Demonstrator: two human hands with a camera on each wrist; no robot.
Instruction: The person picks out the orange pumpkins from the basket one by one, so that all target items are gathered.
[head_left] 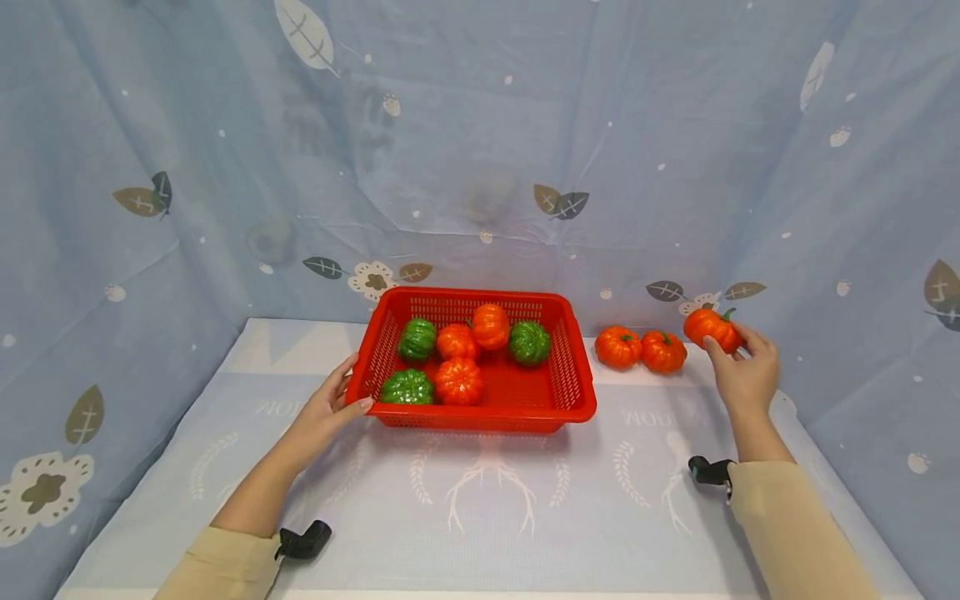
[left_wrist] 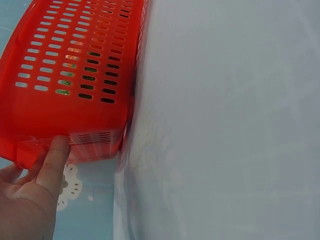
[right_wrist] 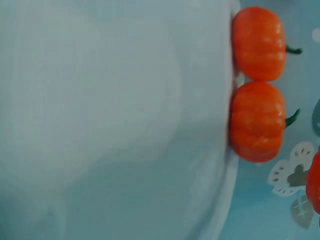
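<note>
My left hand [head_left: 321, 423] grips the left end of a red plastic basket [head_left: 480, 419], thumb at the front corner and fingers along the side. In the left wrist view, that hand [left_wrist: 37, 195] has its thumb against the slotted basket wall [left_wrist: 75, 112]. Inside the basket lie three green pumpkins, one at the front left [head_left: 407, 387], and three orange ones, one at the front [head_left: 459, 382]. Off to the right, my right hand [head_left: 750, 371] pinches an orange pumpkin [head_left: 711, 328] with a green stem. Only that pumpkin's edge [right_wrist: 314, 185] shows in the right wrist view.
Two more orange pumpkins [head_left: 618, 347] [head_left: 663, 352] sit side by side at the table's back edge, between basket and right hand. A pale patterned cloth covers the table [head_left: 495, 517]. Blue leaf-print curtain [head_left: 465, 150] hangs behind and at both sides.
</note>
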